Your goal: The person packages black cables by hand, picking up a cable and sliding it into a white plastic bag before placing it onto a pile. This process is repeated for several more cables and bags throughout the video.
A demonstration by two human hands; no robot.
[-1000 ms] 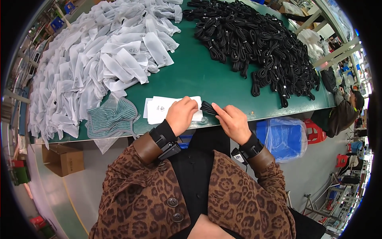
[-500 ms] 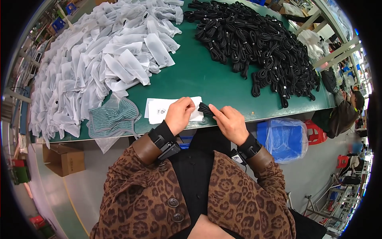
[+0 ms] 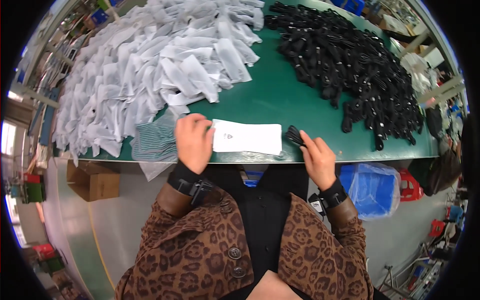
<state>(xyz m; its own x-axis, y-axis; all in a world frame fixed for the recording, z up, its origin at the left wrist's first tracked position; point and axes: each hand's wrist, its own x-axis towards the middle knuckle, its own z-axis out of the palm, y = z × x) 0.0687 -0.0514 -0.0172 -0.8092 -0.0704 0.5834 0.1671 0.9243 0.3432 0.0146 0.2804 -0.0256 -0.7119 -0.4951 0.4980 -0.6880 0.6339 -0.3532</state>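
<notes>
My left hand (image 3: 193, 141) rests on the left end of a flat white pouch (image 3: 248, 137) lying at the near edge of the green table (image 3: 270, 102). A small black coiled cable bundle (image 3: 295, 135) is held in my right hand (image 3: 316, 159), just off the pouch's right end. A grey ribbed sleeve piece (image 3: 155, 142) lies to the left of my left hand. Both wrists carry black straps.
A large heap of white pouches (image 3: 145, 65) covers the table's left and far side. A pile of black cable bundles (image 3: 355, 65) fills the right. Below the table edge stand a cardboard box (image 3: 97, 180), a blue bag (image 3: 372, 187) and a red stool (image 3: 407, 185).
My hands were close together over the pouch's right end with the cable. They have drawn apart: the left slid to the pouch's left end, the right pulled back right with the cable.
</notes>
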